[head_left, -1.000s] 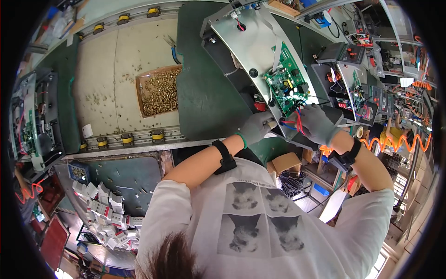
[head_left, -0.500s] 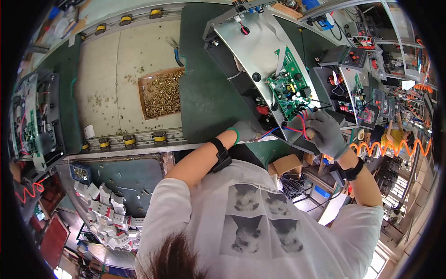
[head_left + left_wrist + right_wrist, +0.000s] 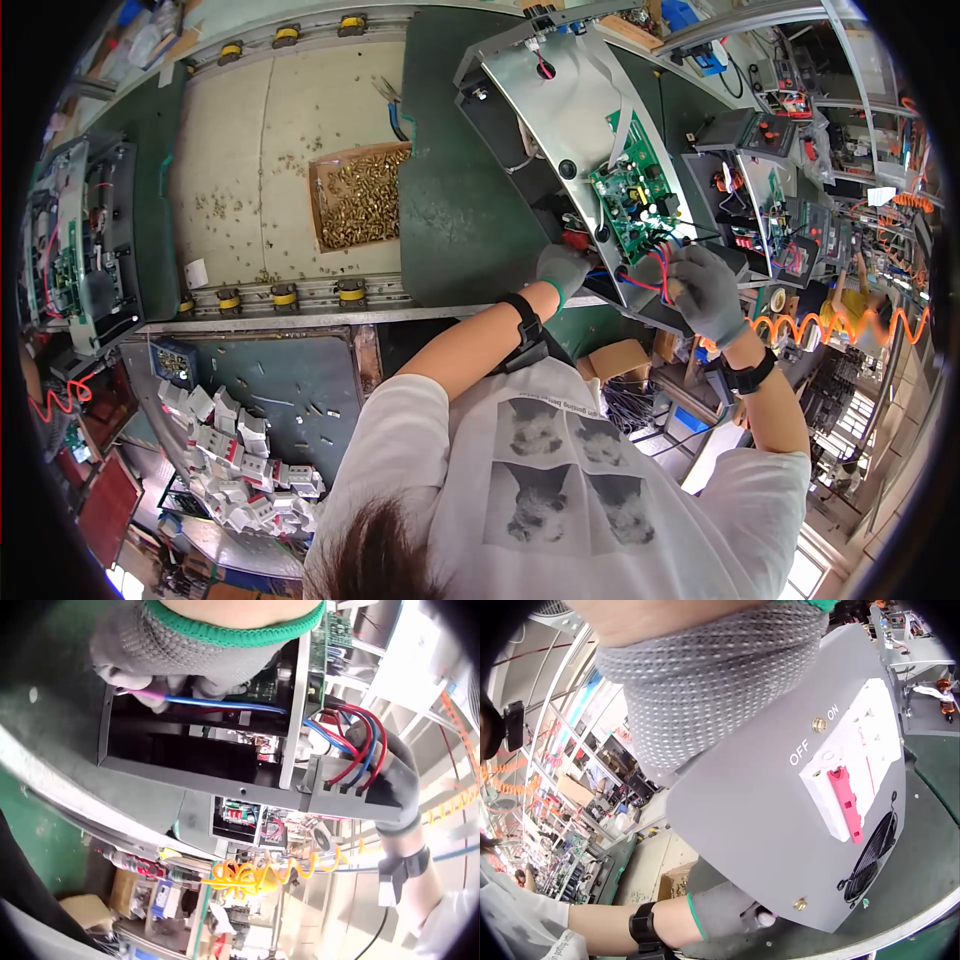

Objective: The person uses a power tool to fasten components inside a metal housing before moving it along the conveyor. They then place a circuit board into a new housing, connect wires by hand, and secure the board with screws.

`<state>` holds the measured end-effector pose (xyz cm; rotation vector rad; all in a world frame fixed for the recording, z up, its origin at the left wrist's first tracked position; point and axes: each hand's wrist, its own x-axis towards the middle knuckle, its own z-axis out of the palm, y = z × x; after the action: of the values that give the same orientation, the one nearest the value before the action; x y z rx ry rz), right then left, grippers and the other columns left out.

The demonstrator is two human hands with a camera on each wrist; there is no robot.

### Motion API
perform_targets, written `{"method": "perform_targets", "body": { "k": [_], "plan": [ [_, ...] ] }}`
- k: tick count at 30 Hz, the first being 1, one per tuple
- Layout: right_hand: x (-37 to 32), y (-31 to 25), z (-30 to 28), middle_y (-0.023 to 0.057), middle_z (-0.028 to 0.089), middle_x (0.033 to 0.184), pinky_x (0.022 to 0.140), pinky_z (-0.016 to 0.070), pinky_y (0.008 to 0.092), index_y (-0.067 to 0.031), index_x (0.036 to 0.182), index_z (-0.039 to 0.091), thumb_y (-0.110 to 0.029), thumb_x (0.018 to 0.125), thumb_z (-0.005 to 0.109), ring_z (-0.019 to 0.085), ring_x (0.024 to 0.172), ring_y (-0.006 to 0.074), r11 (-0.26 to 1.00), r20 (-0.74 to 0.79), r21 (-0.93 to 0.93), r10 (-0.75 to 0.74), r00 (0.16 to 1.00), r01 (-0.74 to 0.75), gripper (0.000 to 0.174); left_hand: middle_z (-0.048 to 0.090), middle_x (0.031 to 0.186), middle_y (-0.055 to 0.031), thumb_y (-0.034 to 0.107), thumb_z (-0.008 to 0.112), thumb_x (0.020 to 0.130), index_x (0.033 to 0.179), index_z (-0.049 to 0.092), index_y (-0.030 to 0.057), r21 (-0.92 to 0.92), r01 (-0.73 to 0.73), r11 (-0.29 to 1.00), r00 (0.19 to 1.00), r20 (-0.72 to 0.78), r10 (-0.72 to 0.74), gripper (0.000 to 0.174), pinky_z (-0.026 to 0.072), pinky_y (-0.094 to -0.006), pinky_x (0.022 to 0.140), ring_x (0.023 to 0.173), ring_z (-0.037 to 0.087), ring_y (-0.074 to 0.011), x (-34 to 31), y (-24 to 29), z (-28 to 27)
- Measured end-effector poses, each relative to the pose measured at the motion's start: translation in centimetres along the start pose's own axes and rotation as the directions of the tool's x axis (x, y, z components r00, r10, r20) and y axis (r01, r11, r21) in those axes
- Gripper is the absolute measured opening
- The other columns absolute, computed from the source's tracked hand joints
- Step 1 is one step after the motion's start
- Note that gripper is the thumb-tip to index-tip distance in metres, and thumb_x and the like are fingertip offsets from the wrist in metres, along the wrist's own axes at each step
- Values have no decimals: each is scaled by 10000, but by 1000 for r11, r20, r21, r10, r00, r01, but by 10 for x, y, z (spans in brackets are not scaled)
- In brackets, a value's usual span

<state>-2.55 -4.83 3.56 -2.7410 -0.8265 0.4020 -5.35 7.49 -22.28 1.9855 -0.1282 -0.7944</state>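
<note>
In the head view, a metal equipment chassis (image 3: 545, 115) carries a green circuit board (image 3: 632, 200). My gloved left hand (image 3: 565, 266) is at the chassis's near open side. In the left wrist view its fingers pinch the pink-sleeved end of a blue wire (image 3: 217, 703), which runs through the metal divider. My gloved right hand (image 3: 706, 290) is curled at a bundle of red and blue wires (image 3: 375, 739) looping into a breaker's grey terminals (image 3: 341, 793). From the right wrist, that breaker (image 3: 870, 757) shows a pinkish-red lever in the grey panel (image 3: 742, 802), its lever side facing away from the wires.
A box of brass-coloured screws (image 3: 360, 200) and blue-handled pliers (image 3: 394, 112) lie left of the chassis. Other part-built units stand at the right (image 3: 750, 200) and far left (image 3: 80, 240). White breakers (image 3: 235, 455) are heaped on the lower table. An orange coiled hose (image 3: 830, 325) hangs at the right.
My left hand drew the wire out leftward, then came back right to the chassis opening. My right hand moved off the board edge toward my body, beside the red and blue wires.
</note>
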Motion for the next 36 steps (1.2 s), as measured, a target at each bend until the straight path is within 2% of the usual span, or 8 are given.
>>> {"method": "perform_targets", "body": {
  "k": [3, 6, 7, 8, 11, 18, 22, 36],
  "plan": [
    [0, -1, -1, 102, 596, 851, 710, 463, 410, -57, 823, 634, -129, 722, 619, 583, 797, 314, 1000, 0, 2, 14, 1000, -14, 125, 686, 904, -120, 354, 544, 884, 968, 689, 118, -355, 68, 932, 992, -78, -102, 290, 512, -398, 739, 865, 652, -287, 8, -14, 15],
    [0, -2, -1, 103, 597, 850, 708, 463, 412, -58, 817, 636, -131, 721, 619, 584, 796, 315, 999, 5, 16, 29, 1000, -29, 122, 683, 952, -111, 355, 560, 870, 982, 679, 118, 341, -288, 895, 931, -120, 345, 288, 503, -383, 748, 893, 645, -296, 4, -22, 8],
    [0, -2, -2, 103, 597, 849, 707, 463, 413, -59, 814, 637, -131, 721, 619, 584, 794, 316, 999, 5, 24, 34, 999, -34, 119, 676, 982, -115, 331, 565, 869, 1011, 665, 106, -348, 104, 932, 990, -57, -132, 284, 498, -371, 766, 915, 639, -295, -2, -13, -4],
    [0, -1, -2, 103, 597, 849, 707, 463, 413, -59, 814, 637, -131, 721, 619, 584, 794, 316, 999, -1, 22, 32, 999, -32, 119, 668, 1012, -118, 306, 569, 867, 1040, 651, 94, -793, 469, 388, 851, 290, -437, 285, 494, -360, 784, 937, 632, -293, -7, -6, -14],
    [-3, 0, 2, 103, 596, 847, 708, 466, 413, -59, 803, 638, -132, 716, 621, 583, 790, 316, 1000, -29, 4, 12, 1000, -12, 115, 659, 1038, -136, 298, 595, 841, 1080, 626, 46, -470, 72, 880, 990, 140, -6, 348, 481, -356, 801, 962, 622, -291, -8, -30, 0],
    [-1, -2, 3, 84, 603, 826, 695, 475, 406, -63, 775, 640, -139, 716, 621, 587, 768, 311, 999, -57, -2, 37, 998, -37, 98, 631, 1142, -156, 264, 655, 820, 1154, 597, 15, -813, 324, 484, 936, 202, -288, 421, 428, -328, 909, 1043, 596, -280, -21, 9, -13],
    [-1, -4, 2, 86, 605, 836, 699, 475, 402, -67, 784, 645, -133, 721, 614, 590, 765, 307, 999, -59, 12, 48, 997, -48, 97, 651, 1052, -166, 277, 685, 793, 1136, 614, 25, -562, -40, 826, 999, -41, 20, 431, 425, -330, 909, 1006, 604, -289, 6, -19, 24],
    [1, -11, -1, 109, 602, 836, 630, 462, 358, -21, 807, 630, -101, 760, 606, 579, 708, 293, 988, 0, 106, 115, 993, -114, 96, 669, 962, -189, 387, 706, 720, 998, 683, 5, -97, 93, 991, 982, 171, -76, 474, 494, -396, 793, 897, 638, -334, -49, -1, -119]
  ]
}}
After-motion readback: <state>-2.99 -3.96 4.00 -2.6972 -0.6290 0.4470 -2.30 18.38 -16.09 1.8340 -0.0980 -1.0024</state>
